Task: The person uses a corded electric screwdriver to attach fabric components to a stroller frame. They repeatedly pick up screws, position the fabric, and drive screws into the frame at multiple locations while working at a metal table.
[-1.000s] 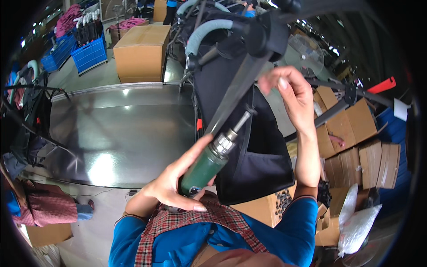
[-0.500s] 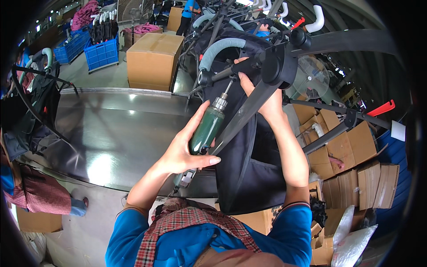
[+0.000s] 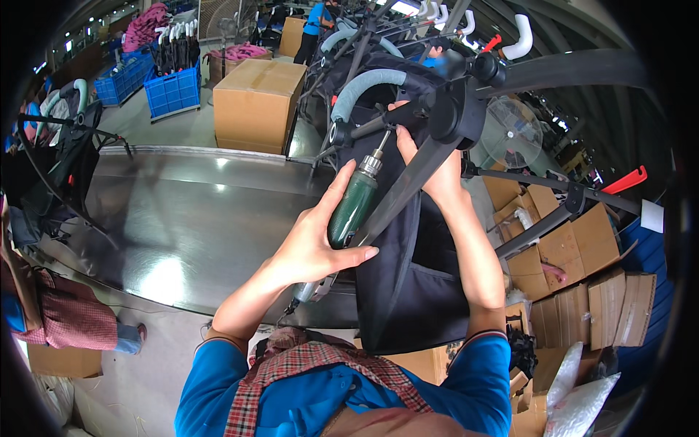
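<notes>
My left hand (image 3: 317, 237) is wrapped round a green electric screwdriver (image 3: 352, 207). The tool tilts up and to the right, its bit reaching a black frame tube just below the grey padded bar (image 3: 364, 86). With fingers and thumb round that same tube, my right hand (image 3: 429, 156) grips the stroller frame (image 3: 412, 109) close to its large black joint (image 3: 453, 115). Black stroller fabric (image 3: 408, 291) hangs below, between my forearms. The screw or hole at the bit's tip is too small to make out.
A shiny metal bench (image 3: 196, 218) runs across to the left, with another stroller (image 3: 65, 160) at its far end. Beyond it stand a closed carton (image 3: 256, 105) and a blue crate (image 3: 173, 91). Opened cartons (image 3: 575, 247) crowd the right. A person (image 3: 62, 306) stands at the left.
My left hand and the screwdriver have moved slightly up and to the right, the bit closer to the tube. My right hand keeps its hold on the frame.
</notes>
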Demonstrator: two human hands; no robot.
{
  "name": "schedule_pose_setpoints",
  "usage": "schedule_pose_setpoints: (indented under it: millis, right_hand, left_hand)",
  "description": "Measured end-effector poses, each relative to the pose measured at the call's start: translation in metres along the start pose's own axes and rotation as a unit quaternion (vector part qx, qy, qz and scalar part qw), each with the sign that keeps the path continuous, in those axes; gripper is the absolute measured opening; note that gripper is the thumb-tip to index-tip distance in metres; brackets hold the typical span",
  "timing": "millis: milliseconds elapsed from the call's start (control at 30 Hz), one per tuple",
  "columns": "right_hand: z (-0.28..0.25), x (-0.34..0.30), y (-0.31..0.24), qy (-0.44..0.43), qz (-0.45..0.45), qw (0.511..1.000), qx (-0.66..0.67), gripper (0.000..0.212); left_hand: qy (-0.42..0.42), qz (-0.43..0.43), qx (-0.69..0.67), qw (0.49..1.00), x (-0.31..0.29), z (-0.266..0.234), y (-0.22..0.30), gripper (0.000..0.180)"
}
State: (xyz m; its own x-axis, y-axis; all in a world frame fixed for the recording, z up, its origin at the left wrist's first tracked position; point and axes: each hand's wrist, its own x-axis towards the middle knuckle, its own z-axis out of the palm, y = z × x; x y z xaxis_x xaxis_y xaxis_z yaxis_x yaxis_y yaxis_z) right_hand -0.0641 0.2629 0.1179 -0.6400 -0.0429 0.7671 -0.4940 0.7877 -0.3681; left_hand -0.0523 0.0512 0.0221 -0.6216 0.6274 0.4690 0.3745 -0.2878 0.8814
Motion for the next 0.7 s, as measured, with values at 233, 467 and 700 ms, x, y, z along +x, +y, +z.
schedule_pose_setpoints:
  millis: [233, 467, 700]
  right_hand:
    - [-0.001, -0.002, 0.005, 0.007, -0.012, 1.0, -0.017, 0.028]
    - [-0.035, -0.01, 0.003, -0.111, 0.02, 0.992, -0.05, 0.031]
    - [-0.26, -0.184, 0.156, 0.453, 0.011, 0.89, -0.047, 0.034]
  left_hand:
    - [-0.046, -0.067, -0.358, 0.93, 0.005, 0.005, -0.004, 0.103]
    - [-0.068, -0.077, -0.396, 0.912, 0.006, 0.003, -0.019, 0.102]
    - [0.154, -0.187, -0.266, 0.933, -0.084, -0.007, -0.082, 0.103]
